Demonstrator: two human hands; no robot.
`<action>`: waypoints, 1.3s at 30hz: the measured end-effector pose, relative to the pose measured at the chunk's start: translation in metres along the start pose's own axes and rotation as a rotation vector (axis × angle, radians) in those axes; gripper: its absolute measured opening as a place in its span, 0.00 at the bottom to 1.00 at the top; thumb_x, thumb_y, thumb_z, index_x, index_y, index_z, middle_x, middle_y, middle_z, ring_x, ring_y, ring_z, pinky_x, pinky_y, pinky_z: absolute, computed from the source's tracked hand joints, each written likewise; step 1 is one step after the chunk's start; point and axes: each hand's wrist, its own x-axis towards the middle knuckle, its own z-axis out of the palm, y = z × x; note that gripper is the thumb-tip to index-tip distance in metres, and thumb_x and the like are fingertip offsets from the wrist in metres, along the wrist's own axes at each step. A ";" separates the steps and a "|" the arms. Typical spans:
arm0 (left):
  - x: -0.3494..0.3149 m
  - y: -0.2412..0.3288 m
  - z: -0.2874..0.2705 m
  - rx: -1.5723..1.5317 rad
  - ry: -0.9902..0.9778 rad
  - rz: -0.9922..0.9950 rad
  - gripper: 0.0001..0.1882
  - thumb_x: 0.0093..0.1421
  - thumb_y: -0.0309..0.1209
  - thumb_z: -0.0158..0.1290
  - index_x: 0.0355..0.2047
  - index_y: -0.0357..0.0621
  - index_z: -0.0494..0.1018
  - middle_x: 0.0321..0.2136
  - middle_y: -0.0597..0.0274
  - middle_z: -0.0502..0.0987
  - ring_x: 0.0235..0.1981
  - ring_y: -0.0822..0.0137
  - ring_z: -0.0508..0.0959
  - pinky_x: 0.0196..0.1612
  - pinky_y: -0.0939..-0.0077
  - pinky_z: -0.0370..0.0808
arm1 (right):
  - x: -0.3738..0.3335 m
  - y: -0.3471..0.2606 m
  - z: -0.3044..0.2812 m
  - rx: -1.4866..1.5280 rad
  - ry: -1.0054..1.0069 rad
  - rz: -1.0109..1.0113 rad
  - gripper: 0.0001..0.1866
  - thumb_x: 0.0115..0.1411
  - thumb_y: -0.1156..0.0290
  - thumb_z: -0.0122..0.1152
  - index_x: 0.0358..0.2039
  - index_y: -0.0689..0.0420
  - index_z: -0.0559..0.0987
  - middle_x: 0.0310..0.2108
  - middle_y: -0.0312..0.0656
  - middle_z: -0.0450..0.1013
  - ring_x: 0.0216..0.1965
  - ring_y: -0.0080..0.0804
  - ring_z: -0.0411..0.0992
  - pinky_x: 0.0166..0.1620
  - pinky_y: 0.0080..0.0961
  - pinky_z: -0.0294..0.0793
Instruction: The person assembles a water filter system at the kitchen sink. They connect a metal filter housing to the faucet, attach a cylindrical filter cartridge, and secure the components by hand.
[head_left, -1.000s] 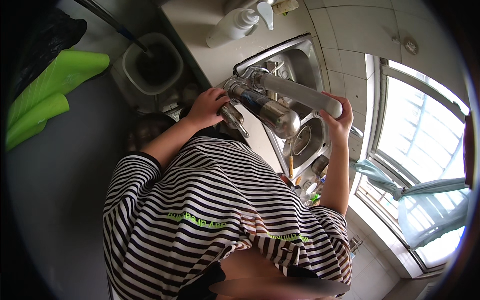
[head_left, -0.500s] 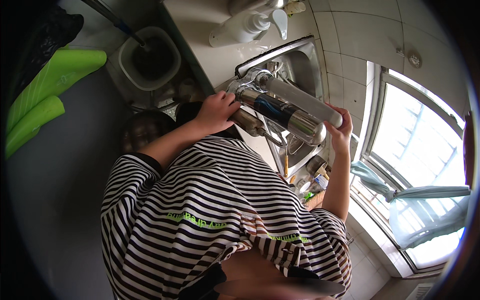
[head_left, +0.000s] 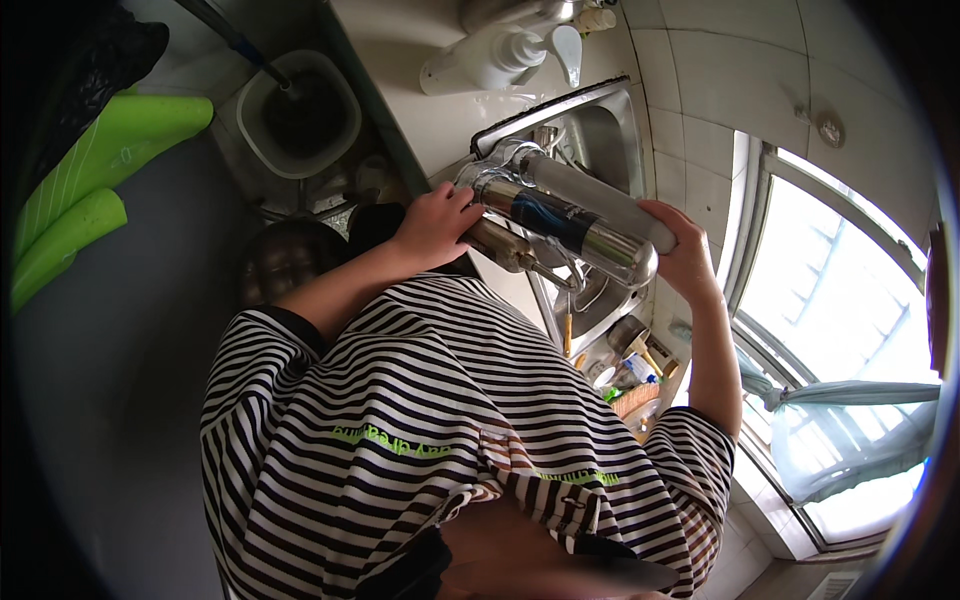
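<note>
A water filter unit with a chrome cylinder [head_left: 615, 250] and a grey-white cylinder [head_left: 590, 193] side by side is tilted over the metal sink [head_left: 612, 125]. My left hand [head_left: 432, 228] is closed round its left end, near the chrome caps; the thumb side is partly hidden. At the other end, my right hand [head_left: 685, 255] is closed over the rounded tip of the grey-white cylinder, fingers on top. A third, brownish metal cylinder [head_left: 500, 245] shows just beyond my left fingers. A bent metal tube and thin hoses lie below the unit.
A white pump bottle [head_left: 485, 60] stands on the counter [head_left: 385, 45] beyond the sink. Small items and a basket [head_left: 632, 400] crowd the near right counter. A bucket [head_left: 300, 115] and green rolls [head_left: 120, 145] are at left; a window [head_left: 840, 270] is at right.
My right hand has shifted its grip over the tip of the grey-white cylinder, and its forearm has swung outward to the right. My left hand stays in place.
</note>
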 end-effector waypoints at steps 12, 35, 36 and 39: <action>-0.008 -0.017 0.011 -0.093 0.042 -0.015 0.32 0.38 0.34 0.68 0.46 0.50 0.72 0.45 0.61 0.70 0.46 0.53 0.72 0.39 0.60 0.77 | 0.026 -0.035 -0.005 -0.110 -0.075 -0.086 0.28 0.46 0.78 0.72 0.51 0.56 0.79 0.47 0.47 0.78 0.49 0.45 0.77 0.53 0.33 0.76; -0.006 -0.022 0.005 -0.118 -0.040 -0.028 0.30 0.36 0.34 0.66 0.44 0.49 0.73 0.43 0.60 0.72 0.46 0.53 0.73 0.43 0.60 0.77 | 0.026 -0.048 -0.026 -0.347 -0.186 -0.079 0.36 0.45 0.69 0.74 0.58 0.49 0.73 0.53 0.41 0.71 0.47 0.43 0.76 0.51 0.38 0.77; -0.006 -0.023 0.005 -0.114 -0.032 -0.028 0.30 0.36 0.33 0.66 0.44 0.49 0.73 0.42 0.60 0.72 0.47 0.53 0.73 0.43 0.60 0.77 | 0.024 -0.054 -0.026 -0.404 -0.195 -0.064 0.37 0.46 0.67 0.74 0.59 0.48 0.72 0.53 0.41 0.69 0.47 0.43 0.76 0.50 0.38 0.77; -0.002 -0.025 0.002 -0.114 -0.057 -0.023 0.30 0.36 0.33 0.66 0.45 0.49 0.73 0.43 0.60 0.73 0.47 0.52 0.73 0.44 0.60 0.76 | 0.023 -0.059 -0.014 -0.539 -0.193 -0.112 0.37 0.47 0.65 0.74 0.59 0.49 0.70 0.53 0.41 0.67 0.47 0.43 0.75 0.47 0.38 0.78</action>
